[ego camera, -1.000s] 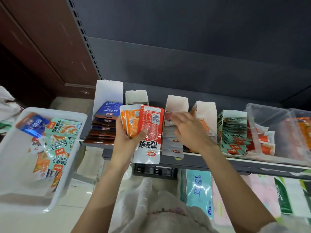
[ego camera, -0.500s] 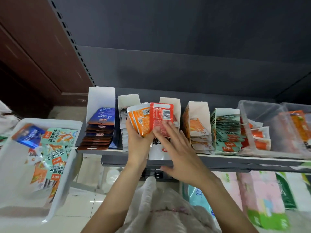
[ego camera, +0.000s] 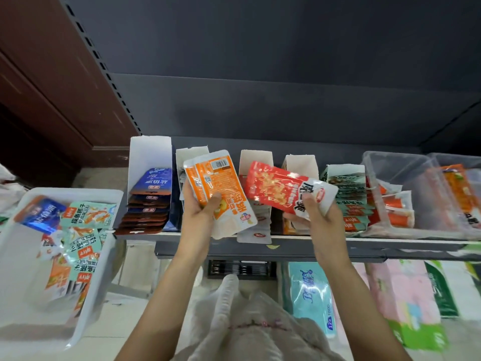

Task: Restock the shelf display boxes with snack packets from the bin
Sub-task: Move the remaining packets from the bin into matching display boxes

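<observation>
- White bin [ego camera: 15,246] far left, beside the shelf end: loose snack packets inside, a blue packet [ego camera: 43,214] on top at the back, teal-and-orange packets [ego camera: 83,241] spread below it.
- Shelf [ego camera: 299,239] carries a row of open-front display boxes.
- Leftmost tall white box [ego camera: 151,155]: stack of blue and dark brown packets [ego camera: 149,204], fanned toward the front edge.
- Second box [ego camera: 188,155] mostly hidden behind the left hand's load; contents can't be made out.
- Left hand [ego camera: 199,217] raised in front of the second box, fingers curled, thumb on top, gripping a small bundle of orange packets [ego camera: 221,191]; barcode side faces the camera, at least two packets overlapped.
- Third box [ego camera: 256,158] between the two hands: white packets with a red logo, one white packet [ego camera: 256,234] poking over the shelf's front edge.
- Right hand [ego camera: 316,217] grips a single red packet [ego camera: 278,190] by its white end, thumb on top; packet tilted, red end pointing left over the third box, not touching the orange bundle.
- Fourth box [ego camera: 300,165] sits behind the right hand, orange packets inside, partly hidden.
- Fifth box [ego camera: 348,175]: stack of teal packets, close to full.
- Clear plastic tub [ego camera: 395,165] further right holds red-and-white packets; another tub at the frame edge, blurred.
- Below the shelf: tissue packs [ego camera: 309,295], blue then pink then green.
</observation>
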Demonstrator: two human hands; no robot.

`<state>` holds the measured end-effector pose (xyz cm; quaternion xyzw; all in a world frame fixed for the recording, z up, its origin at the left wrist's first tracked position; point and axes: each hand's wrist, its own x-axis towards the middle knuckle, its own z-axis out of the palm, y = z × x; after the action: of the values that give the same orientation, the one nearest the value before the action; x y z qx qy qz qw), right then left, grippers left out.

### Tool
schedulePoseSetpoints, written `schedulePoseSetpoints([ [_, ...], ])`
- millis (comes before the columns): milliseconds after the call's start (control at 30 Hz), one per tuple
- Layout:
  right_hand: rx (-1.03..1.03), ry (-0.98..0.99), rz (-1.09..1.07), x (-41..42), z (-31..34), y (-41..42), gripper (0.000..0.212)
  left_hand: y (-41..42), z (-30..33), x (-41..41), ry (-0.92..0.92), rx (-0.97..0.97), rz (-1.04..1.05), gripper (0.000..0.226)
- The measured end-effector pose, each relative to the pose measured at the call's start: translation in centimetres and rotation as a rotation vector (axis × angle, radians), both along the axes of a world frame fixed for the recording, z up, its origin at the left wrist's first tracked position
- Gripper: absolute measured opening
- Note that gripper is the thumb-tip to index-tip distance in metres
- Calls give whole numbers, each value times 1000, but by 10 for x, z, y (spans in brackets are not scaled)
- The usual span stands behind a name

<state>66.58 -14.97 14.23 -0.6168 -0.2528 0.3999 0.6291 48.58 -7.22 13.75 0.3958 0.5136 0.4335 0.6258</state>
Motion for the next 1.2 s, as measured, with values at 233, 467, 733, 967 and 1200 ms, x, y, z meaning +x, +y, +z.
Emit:
schedulePoseSetpoints([
  [233,-94,-287,-96,16,0,24,20,7,-2,-18,188,50,57,64],
  [467,-58,-1399,286,0,-11,84,19,0,3,-18,193,74,42,56],
  [733,-1,-1430,657,-18,-17,41,78,-5,2,-21,112,-2,84,55],
  [967,380,-1538,446,-13,-21,2,40,-15,6,2,57,-28,-136,28],
  [1200,164,-1050,-122,63,-2,-28,19,-15,7,18,44,-124,-191,27],
])
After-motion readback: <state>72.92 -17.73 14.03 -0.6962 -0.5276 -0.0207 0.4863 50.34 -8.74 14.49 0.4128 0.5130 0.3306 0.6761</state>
